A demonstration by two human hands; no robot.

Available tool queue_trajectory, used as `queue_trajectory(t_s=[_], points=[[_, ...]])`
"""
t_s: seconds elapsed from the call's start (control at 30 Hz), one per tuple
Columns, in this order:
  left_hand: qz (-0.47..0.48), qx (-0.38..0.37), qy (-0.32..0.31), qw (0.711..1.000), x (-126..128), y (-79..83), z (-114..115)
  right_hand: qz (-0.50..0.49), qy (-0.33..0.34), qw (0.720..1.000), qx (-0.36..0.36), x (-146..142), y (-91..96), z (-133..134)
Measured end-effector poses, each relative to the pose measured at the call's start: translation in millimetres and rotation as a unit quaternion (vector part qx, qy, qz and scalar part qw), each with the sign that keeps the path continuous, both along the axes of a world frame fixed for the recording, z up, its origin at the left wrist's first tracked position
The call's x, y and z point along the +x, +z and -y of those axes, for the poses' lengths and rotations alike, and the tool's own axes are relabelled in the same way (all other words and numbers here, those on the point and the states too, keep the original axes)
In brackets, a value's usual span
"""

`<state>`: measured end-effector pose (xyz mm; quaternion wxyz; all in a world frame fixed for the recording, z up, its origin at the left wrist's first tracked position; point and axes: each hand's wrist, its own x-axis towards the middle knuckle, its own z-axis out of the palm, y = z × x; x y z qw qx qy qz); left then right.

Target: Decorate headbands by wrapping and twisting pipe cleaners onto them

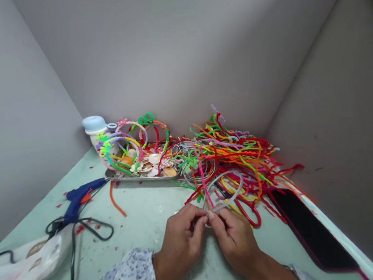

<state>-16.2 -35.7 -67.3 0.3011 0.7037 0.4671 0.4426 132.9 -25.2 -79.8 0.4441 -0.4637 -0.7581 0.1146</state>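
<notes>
Grey plastic, by the look of it, the slim headband (227, 203) loops up from between the two hands, above the worktop (141, 219) and in front of the heap at its far right corner. Its lower ends are hidden by the fingers. A pink stem (204, 180) runs down to the same spot; whether it is pinched too, I cannot tell.

The left hand (182, 230) comes in from the lower left, knuckles up, thumb and forefinger brought together at the headband. The right hand (237, 238) mirrors it, thumb pointing up and inward, its other fingers curled out of sight. Both grips are narrow pinches on the headband, the fingertips nearly meeting. The forearms are cut off below; the left sleeve (130, 273) shows far more than the right.

The stem heap (240, 148) is too tangled to separate and covers part of a red loop handle (257, 217). A dark phone (310, 227) lies along the right edge. By the far edge, decorated bands partly hide the tray (140, 178) and the bottle (94, 122). Toward the left edge lie a glue gun (80, 196) and a plastic bag (37, 269), the bag cut off by the view.
</notes>
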Motion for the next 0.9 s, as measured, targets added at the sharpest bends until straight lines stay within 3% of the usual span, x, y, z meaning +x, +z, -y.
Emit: queue_trajectory(t_s=[0.37, 0.9], points=[[0.038, -0.051, -0.037, 0.997, -1.2, -1.6, -4.7, -0.004, -0.009, 1.0, 0.006, 1.2, -2.4, -1.4], [-0.003, -0.042, -0.005, 0.999, -1.9, -6.1, -4.1, -0.022, -0.003, 1.0, -0.019, 0.9, -0.3, -1.3]])
